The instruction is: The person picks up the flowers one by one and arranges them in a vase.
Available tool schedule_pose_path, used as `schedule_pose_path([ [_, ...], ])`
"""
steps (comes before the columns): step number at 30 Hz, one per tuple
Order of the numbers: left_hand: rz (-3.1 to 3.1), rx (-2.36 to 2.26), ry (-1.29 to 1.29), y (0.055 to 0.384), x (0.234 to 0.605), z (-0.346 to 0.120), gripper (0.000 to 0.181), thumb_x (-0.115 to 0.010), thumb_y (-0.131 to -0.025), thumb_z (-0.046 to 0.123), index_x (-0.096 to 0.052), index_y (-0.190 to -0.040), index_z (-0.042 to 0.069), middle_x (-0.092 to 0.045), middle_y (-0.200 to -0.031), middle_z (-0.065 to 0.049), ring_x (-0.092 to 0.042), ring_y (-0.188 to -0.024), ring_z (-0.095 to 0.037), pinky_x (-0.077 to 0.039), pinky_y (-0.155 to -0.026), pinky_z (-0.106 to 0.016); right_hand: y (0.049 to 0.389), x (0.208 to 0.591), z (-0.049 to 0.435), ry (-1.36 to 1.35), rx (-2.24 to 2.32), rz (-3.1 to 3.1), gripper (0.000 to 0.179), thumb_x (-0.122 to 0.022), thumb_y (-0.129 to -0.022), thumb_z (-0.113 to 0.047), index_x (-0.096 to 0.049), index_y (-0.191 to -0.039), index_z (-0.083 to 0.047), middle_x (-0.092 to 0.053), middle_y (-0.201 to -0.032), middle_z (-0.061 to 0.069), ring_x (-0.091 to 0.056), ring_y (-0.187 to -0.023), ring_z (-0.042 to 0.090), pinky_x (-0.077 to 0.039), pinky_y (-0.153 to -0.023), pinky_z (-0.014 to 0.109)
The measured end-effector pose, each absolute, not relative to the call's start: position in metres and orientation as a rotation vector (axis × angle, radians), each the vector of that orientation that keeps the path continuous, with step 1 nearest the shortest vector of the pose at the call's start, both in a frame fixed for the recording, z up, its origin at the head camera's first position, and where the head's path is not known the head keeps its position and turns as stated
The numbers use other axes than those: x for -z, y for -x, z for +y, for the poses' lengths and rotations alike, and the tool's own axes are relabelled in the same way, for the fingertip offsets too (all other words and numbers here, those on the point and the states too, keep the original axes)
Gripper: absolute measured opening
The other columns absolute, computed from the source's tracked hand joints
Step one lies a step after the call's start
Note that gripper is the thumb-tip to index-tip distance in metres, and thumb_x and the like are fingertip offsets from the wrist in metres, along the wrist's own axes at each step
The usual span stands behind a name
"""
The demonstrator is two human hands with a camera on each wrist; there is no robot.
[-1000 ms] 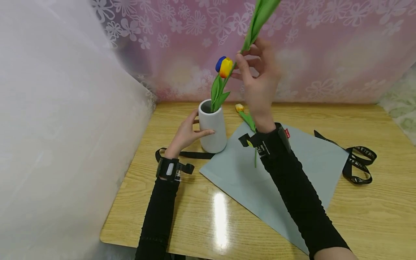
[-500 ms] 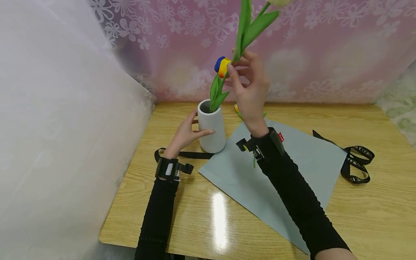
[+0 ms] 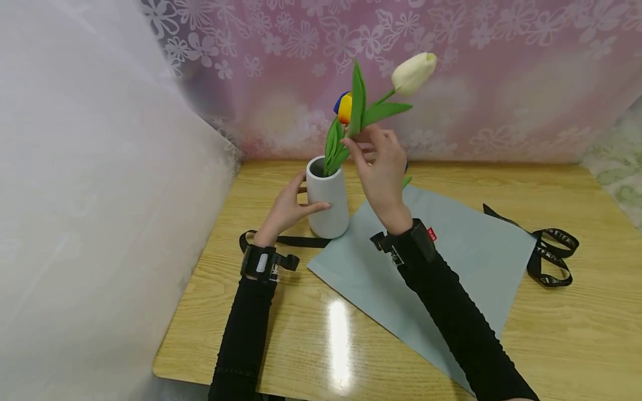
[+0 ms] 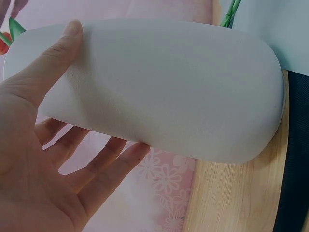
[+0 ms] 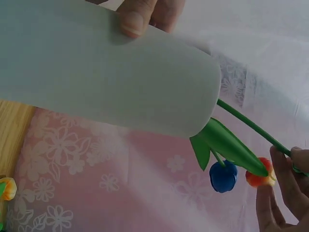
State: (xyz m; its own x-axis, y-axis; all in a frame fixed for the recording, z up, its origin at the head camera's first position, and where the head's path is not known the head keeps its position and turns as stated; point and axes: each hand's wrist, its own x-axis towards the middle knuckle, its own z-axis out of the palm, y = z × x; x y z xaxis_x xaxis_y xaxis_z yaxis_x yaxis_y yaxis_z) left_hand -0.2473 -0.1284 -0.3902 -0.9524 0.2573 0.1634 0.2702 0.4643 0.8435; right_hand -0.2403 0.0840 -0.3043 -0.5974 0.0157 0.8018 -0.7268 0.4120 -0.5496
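A white vase [image 3: 328, 209] stands upright on the table. My left hand [image 3: 288, 209] grips its left side, thumb across the front and fingers around the back, as the left wrist view shows. Above the rim, my right hand [image 3: 383, 167] pinches the green stem of a white tulip [image 3: 414, 73]. In the right wrist view that stem [image 5: 251, 129] runs into the vase mouth; its lower end is hidden inside. A blue tulip [image 5: 223, 176] and a yellow-and-red tulip [image 5: 259, 172] stand in the vase, partly behind the white tulip's leaves in the head view.
Grey-blue wrapping paper [image 3: 451, 267] lies on the wooden table [image 3: 261, 345], right of the vase. A black lettered ribbon [image 3: 551, 256] is curled at the right. Another black strap [image 3: 301, 241] passes behind my left wrist. More flowers lie beyond the paper, mostly hidden by my right hand.
My right hand has come down toward the vase with the white tulip, whose stem has gone down into the mouth. The tulip's head has come into view. My left hand stays on the vase.
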Motion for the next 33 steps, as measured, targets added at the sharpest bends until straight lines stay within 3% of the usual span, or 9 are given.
schedule_pose_path([
  [3, -2.673, 1.546, 0.486, 0.247, 0.390, -0.128, 0.089, -0.084, -0.085, 0.032, -0.033, -0.158, 0.024, -0.042, -0.155, -0.006, -0.050, -0.134, -0.037, -0.060, -0.092, -0.043, 0.240, 0.307, 0.086, -0.572, -1.166, -1.957, 0.024, -0.072, -0.096, -0.020, -0.073, -0.111, -0.002, -0.069, -0.100, 0.016, -0.061, -0.105, 0.030, -0.056, -0.090, 0.038],
  [5, -2.675, 1.543, 0.488, 0.247, 0.390, -0.128, 0.089, -0.084, -0.085, 0.032, -0.033, -0.158, 0.024, -0.042, -0.155, -0.006, -0.050, -0.134, -0.037, -0.060, -0.092, -0.043, 0.240, 0.309, 0.087, -0.567, -1.095, -1.990, 0.023, -0.072, -0.096, -0.021, -0.075, -0.110, -0.002, -0.070, -0.104, 0.016, -0.056, -0.112, 0.033, -0.045, -0.104, 0.042],
  [8, -2.677, 1.542, 0.492, 0.247, 0.390, -0.128, 0.089, -0.084, -0.085, 0.031, -0.034, -0.158, 0.024, -0.042, -0.155, -0.006, -0.050, -0.134, -0.037, -0.060, -0.092, -0.043, 0.240, 0.311, 0.088, -0.574, -1.007, -2.048, 0.025, -0.073, -0.095, -0.022, -0.076, -0.112, -0.004, -0.070, -0.115, 0.017, -0.050, -0.121, 0.038, -0.029, -0.114, 0.047],
  [16, -2.664, 1.542, 0.507, 0.247, 0.390, -0.129, 0.088, -0.084, -0.086, 0.033, -0.034, -0.157, 0.024, -0.043, -0.153, -0.006, -0.051, -0.133, -0.038, -0.060, -0.091, -0.043, 0.242, 0.304, 0.087, -0.660, -0.860, -2.377, 0.032, -0.077, -0.092, -0.025, -0.076, -0.116, -0.004, -0.054, -0.143, 0.016, -0.033, -0.140, 0.038, -0.024, -0.122, 0.050],
  [23, -2.679, 1.544, 0.494, 0.245, 0.390, -0.128, 0.087, -0.083, -0.086, 0.033, -0.034, -0.157, 0.025, -0.042, -0.154, -0.005, -0.050, -0.135, -0.037, -0.059, -0.093, -0.044, 0.243, 0.312, 0.086, -0.768, -0.737, -2.480, 0.045, -0.078, -0.090, -0.026, -0.068, -0.129, -0.005, -0.070, -0.121, 0.015, -0.053, -0.129, 0.034, -0.018, -0.126, 0.046],
  [27, -2.680, 1.547, 0.495, 0.245, 0.390, -0.128, 0.088, -0.084, -0.086, 0.031, -0.033, -0.158, 0.025, -0.041, -0.155, -0.005, -0.049, -0.135, -0.038, -0.059, -0.092, -0.044, 0.240, 0.315, 0.089, -0.746, -0.878, -2.504, 0.053, -0.080, -0.087, -0.025, -0.065, -0.133, -0.005, -0.067, -0.125, 0.017, -0.049, -0.133, 0.037, -0.027, -0.122, 0.050],
  [33, -2.675, 1.535, 0.513, 0.245, 0.389, -0.129, 0.088, -0.083, -0.087, 0.029, -0.033, -0.158, 0.024, -0.042, -0.154, -0.007, -0.050, -0.134, -0.039, -0.060, -0.091, -0.044, 0.238, 0.322, 0.092, -0.729, -1.081, -2.411, 0.040, -0.083, -0.083, -0.021, -0.073, -0.120, -0.007, -0.067, -0.121, 0.016, -0.058, -0.121, 0.036, -0.044, -0.107, 0.051],
])
